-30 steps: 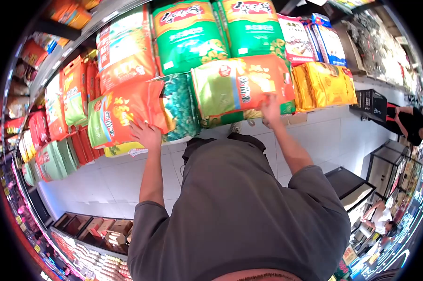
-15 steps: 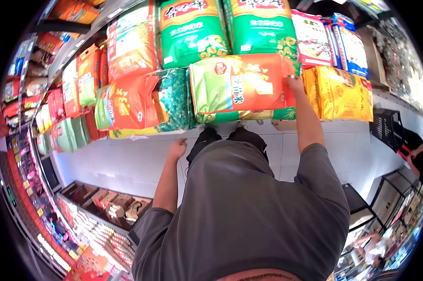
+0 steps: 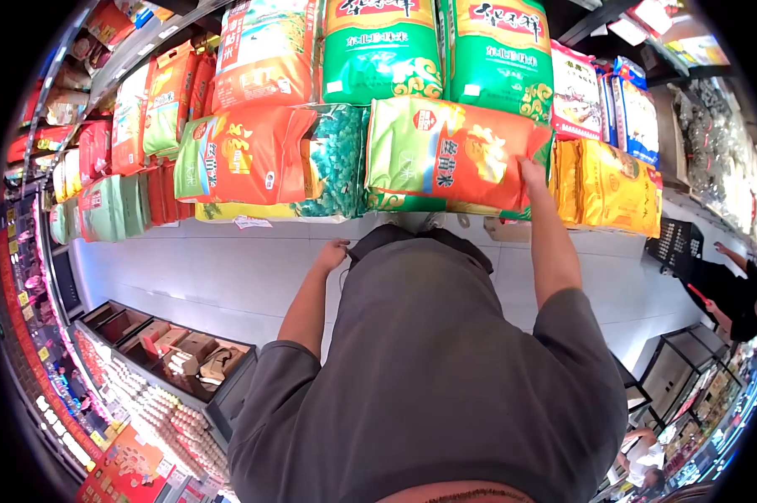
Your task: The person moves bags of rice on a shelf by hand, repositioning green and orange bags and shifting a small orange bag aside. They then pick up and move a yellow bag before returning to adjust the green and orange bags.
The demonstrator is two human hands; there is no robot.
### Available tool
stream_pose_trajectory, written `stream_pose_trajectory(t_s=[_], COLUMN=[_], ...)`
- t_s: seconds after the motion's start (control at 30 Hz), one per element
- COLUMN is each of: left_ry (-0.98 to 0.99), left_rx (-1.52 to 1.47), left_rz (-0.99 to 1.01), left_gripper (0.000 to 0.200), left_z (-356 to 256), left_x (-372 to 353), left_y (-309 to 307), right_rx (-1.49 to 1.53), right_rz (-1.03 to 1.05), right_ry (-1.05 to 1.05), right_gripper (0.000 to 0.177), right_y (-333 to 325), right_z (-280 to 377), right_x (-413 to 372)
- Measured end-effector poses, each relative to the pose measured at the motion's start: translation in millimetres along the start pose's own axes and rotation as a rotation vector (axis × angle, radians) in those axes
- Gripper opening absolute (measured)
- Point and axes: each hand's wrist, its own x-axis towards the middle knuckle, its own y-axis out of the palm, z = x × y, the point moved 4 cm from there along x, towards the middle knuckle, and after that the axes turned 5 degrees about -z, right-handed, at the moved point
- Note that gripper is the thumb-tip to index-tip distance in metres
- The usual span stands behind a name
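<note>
My right hand (image 3: pixel 532 173) grips the right end of an orange and green bag of rice (image 3: pixel 445 155), its fingers closed at the bag's edge and partly hidden. That bag lies on its side on top of green packaging at the front of the display. Beside my left thigh hangs my left hand (image 3: pixel 334 253), fingers loosely curled in, with nothing visible in them. To the left lies a second orange and green rice bag (image 3: pixel 240 159), next to a teal patterned bag (image 3: pixel 337 155). Upright green rice bags (image 3: pixel 378 59) stand behind.
Yellow bags (image 3: pixel 617 189) lie to the right of the held one. A black basket (image 3: pixel 676 243) is near another person's arm (image 3: pixel 718 314) at the right. Behind me on the left stand a bin of boxes (image 3: pixel 186 352) and rows of eggs (image 3: pixel 160 411).
The right end of the rice bag has dropped toward me, with my right hand on it. My left hand has stayed beside my thigh. The view has shifted somewhat.
</note>
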Motion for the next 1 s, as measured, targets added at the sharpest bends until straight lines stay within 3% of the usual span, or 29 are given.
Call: stream_pose_trajectory(t_s=[0.03,0.1,0.17,0.23,0.3,0.33,0.4,0.43,0.5,0.63,0.7,0.73,0.8,0.93,1.0], left_ry=[0.01,0.048,0.011,-0.026,-0.075,-0.08,-0.224,-0.226,-0.477,-0.502,-0.38,-0.378,-0.075,-0.389,-0.374], left_rx=[-0.026,-0.051,-0.141,-0.214,-0.519,-0.528,-0.86,-0.87,-1.268,-1.579,-1.936,-1.929,-1.967,-1.932,-1.886], left_rz=[0.005,0.019,0.03,0.043,0.099,0.114,0.187,0.203,0.237,0.375,0.201,0.22,0.429,0.238,0.217], left_gripper=[0.039,0.039,0.039,0.039,0.045,0.045,0.054,0.054,0.067,0.071,0.069,0.069,0.064,0.063,0.063], left_z=[1.6,7.7,-0.2,-11.2,-33.4,-39.6,-50.6,-60.2,-74.9,-101.0,-104.0,-100.1,-106.8,-111.2,-120.2], left_x=[12.7,37.4,51.9,56.5,55.2,56.7,58.9,57.2,50.9,57.3,68.9,74.3,90.1,80.5,83.3], left_y=[-0.5,2.3,7.4,8.5,18.9,26.0,46.8,53.5,67.5,88.0,97.4,107.1,115.4,120.6,120.2], right_rx=[0.139,0.128,0.247,0.239,0.204,0.185,0.174,0.237,0.289,0.365,0.389,0.337,0.283,0.145,0.066], right_rz=[0.033,0.116,0.227,0.176,0.187,0.199,0.186,0.209,0.225,0.374,0.409,0.42,0.438,0.437,0.404], right_ry=[0.09,0.18,0.327,0.435,0.442,0.461,0.46,0.445,0.419,0.303,0.241,0.214,0.161,0.14,0.079], right_gripper=[0.016,0.028,0.028,0.023,0.02,0.018,0.014,0.014,0.014,0.018,0.017,0.013,0.01,0.007,0.008], right_y=[-5.4,-14.1,-20.1,-22.6,-12.8,-9.8,-11.3,-10.9,-12.0,-7.7,-7.3,-6.6,-7.2,-28.0,-40.5], right_z=[30.7,17.0,-4.0,-3.1,40.4,61.7,88.5,105.2,146.1,255.8,278.3,282.2,284.6,254.1,252.9], right_x=[-53.3,-81.0,-106.6,-147.2,-203.2,-229.1,-259.7,-275.6,-306.3,-372.7,-393.8,-400.2,-400.0,-384.8,-368.1])
